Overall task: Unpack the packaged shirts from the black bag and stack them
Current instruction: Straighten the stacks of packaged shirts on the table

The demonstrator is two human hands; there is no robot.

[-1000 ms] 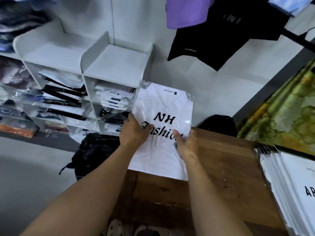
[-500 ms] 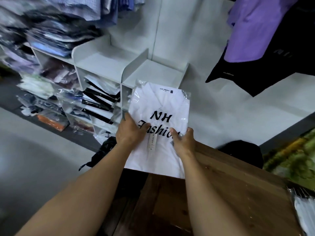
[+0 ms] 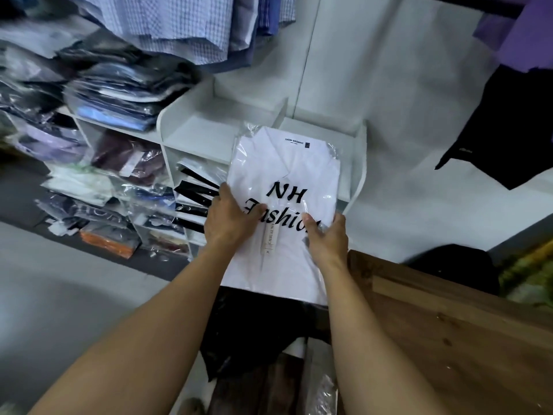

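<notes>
Since the clear-wrapped, folded white shirt (image 3: pixel 284 181) looks slick and floppy, we pinch both its sides, left hand (image 3: pixel 229 226) and right hand (image 3: pixel 327 239), thumbs on top, fingers hidden beneath, above the black plastic bag (image 3: pixel 254 330).

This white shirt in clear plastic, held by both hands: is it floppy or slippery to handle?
The packaged shirt is probably fairly stiff: its top half stands above the left hand and right hand without drooping. Its glossy wrap looks slippery, so a firm pinch seems wise.
</notes>
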